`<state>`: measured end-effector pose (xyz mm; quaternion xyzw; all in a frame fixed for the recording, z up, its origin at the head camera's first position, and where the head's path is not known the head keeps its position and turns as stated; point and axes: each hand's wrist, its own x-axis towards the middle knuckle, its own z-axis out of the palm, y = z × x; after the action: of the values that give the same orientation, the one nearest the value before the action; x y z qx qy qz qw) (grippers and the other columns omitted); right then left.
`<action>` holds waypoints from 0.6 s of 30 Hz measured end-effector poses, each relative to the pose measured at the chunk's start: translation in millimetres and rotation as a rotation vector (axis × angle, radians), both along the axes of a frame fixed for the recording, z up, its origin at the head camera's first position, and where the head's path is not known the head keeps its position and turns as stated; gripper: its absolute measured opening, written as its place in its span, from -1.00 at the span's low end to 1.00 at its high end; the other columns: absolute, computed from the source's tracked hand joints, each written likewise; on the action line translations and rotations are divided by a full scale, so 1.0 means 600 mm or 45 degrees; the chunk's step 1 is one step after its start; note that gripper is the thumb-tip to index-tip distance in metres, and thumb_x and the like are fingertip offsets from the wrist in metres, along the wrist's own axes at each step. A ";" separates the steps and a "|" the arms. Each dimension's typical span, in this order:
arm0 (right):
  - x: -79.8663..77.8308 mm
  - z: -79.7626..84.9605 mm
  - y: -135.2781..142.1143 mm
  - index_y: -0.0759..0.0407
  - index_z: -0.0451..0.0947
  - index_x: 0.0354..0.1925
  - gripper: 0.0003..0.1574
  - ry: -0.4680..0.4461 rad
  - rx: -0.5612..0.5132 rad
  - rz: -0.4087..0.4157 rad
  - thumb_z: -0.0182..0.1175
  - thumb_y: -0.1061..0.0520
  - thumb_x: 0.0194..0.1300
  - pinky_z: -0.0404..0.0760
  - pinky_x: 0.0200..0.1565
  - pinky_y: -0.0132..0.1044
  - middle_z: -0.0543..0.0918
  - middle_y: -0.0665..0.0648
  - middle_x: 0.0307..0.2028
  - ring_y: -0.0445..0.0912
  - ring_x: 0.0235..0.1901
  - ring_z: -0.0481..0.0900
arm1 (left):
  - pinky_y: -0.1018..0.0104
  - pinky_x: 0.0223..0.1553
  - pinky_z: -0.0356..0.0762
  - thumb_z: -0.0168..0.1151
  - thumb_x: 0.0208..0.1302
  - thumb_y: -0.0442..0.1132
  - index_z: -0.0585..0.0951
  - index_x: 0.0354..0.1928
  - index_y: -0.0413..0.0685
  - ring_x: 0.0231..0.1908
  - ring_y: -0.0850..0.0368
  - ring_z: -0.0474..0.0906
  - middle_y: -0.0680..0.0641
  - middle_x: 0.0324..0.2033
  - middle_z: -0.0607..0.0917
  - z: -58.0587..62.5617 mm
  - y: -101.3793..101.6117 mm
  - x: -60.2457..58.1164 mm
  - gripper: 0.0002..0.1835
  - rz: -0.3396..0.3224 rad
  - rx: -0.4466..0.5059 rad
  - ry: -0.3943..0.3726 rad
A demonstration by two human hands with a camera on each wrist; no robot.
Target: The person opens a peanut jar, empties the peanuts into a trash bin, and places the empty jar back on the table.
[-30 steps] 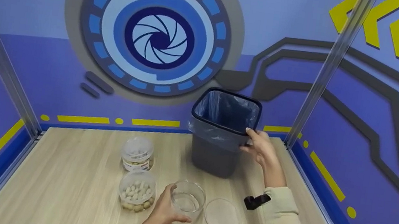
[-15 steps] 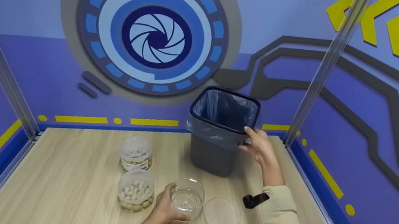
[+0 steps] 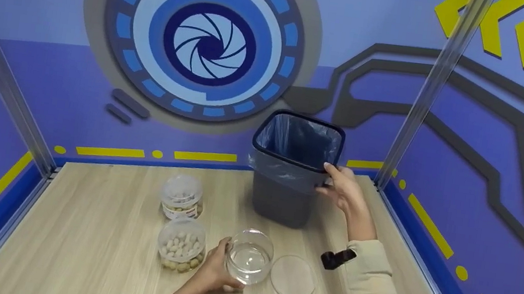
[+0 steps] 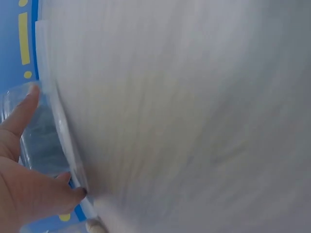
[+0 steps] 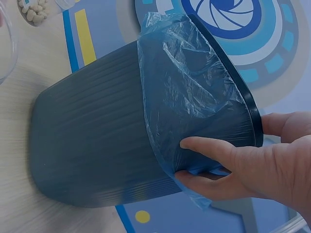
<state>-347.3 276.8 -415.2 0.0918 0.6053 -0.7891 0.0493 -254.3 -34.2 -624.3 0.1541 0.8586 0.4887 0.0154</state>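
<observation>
My left hand (image 3: 213, 269) grips a clear, empty-looking round jar (image 3: 249, 259) from its left side, thumb at the near side and fingers at the far side. In the left wrist view, part of that see-through jar (image 4: 43, 141) shows between thumb and finger. At the back, my right hand (image 3: 345, 191) pinches the rim of a dark grey trash bin (image 3: 280, 200), thumb over the black edge. The right wrist view shows its fingers (image 5: 209, 145) pressing the folded-over plastic liner (image 5: 194, 73) against the bin's wall. A flat round clear lid (image 3: 293, 277) lies right of the jar.
Left of the jar stands an open tub (image 3: 181, 245) of pale, nut-like pieces. Behind it is a similar labelled tub (image 3: 182, 197). Blue and purple printed walls (image 3: 45, 98) and metal posts (image 3: 424, 102) enclose the wooden table (image 3: 93, 236).
The left hand has shifted the clear jar slightly forward, and its inside now shows more fully. The right hand keeps its hold on the bin's rim. The head view moves a little.
</observation>
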 end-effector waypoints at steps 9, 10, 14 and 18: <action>0.000 -0.001 -0.004 0.31 -0.54 0.58 -0.02 -0.018 -0.003 0.002 -0.11 0.13 0.61 0.22 0.42 0.18 -0.37 0.33 0.59 0.26 0.55 -0.16 | -0.31 0.42 0.11 0.57 -0.30 -0.56 0.11 0.41 -0.53 0.36 -0.51 0.23 -0.58 0.28 0.38 0.013 -0.017 0.021 0.15 -0.064 0.130 -0.117; 0.000 -0.002 -0.004 0.30 -0.54 0.58 -0.02 -0.021 0.001 0.003 -0.11 0.13 0.61 0.23 0.42 0.18 -0.38 0.33 0.59 0.26 0.55 -0.16 | -0.31 0.42 0.13 0.55 -0.27 -0.57 0.11 0.41 -0.53 0.37 -0.52 0.22 -0.59 0.29 0.36 0.016 -0.018 0.025 0.13 -0.060 0.143 -0.120; 0.001 -0.001 -0.002 0.29 -0.56 0.57 -0.01 -0.020 -0.004 0.001 -0.11 0.14 0.60 0.22 0.42 0.17 -0.41 0.33 0.58 0.27 0.55 -0.17 | -0.34 0.37 0.20 0.48 -0.14 -0.57 0.11 0.43 -0.49 0.36 -0.58 0.19 -0.62 0.33 0.28 0.040 -0.023 0.036 0.05 0.000 0.183 -0.110; 0.001 0.001 0.000 0.28 -0.55 0.58 -0.03 -0.022 -0.005 -0.001 -0.12 0.13 0.61 0.22 0.43 0.16 -0.36 0.36 0.58 0.26 0.55 -0.15 | -0.38 0.38 0.16 0.49 -0.10 -0.51 0.18 0.43 -0.40 0.38 -0.54 0.17 -0.54 0.36 0.30 0.069 -0.030 0.047 0.01 0.096 0.164 -0.019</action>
<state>-346.5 276.5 -414.7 0.0986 0.6033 -0.7895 0.0546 -226.3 -52.2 -583.0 0.1184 0.8305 0.5443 -0.0065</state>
